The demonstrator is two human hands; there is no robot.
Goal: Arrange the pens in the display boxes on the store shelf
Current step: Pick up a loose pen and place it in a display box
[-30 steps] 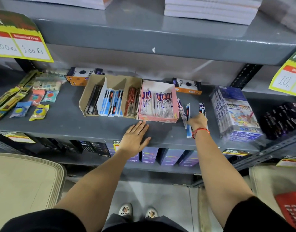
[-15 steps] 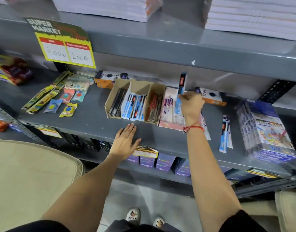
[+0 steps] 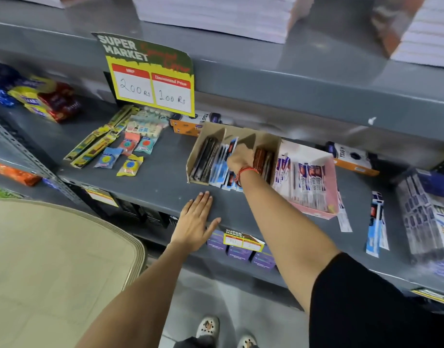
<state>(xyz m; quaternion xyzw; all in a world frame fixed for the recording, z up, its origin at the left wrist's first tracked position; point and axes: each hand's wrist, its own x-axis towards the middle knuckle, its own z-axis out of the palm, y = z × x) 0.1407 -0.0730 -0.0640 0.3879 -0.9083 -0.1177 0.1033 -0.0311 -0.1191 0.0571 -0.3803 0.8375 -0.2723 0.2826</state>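
Head view: your right hand, grip clenched on a blue pen pack, has moved from pink box into cardboard box at 12 o'clock; left hand flat, released.

Setting: retail shop, stationery aisle of a supermarket. Grey metal shelving on slotted uprights, several tiers. Hanging off the upper tier's edge, a yellow price card printed "SUPER MARKET", with handwritten "200 Rs" and, under "Discounted Price", "100 Rs". A smaller card of the same design is clipped to the lower shelf edge. Goods lie in retail packaging: carded pens in an open cardboard display box and a pink one, small packeted items to the left (contents unreadable), stacked white paper or notebooks above.
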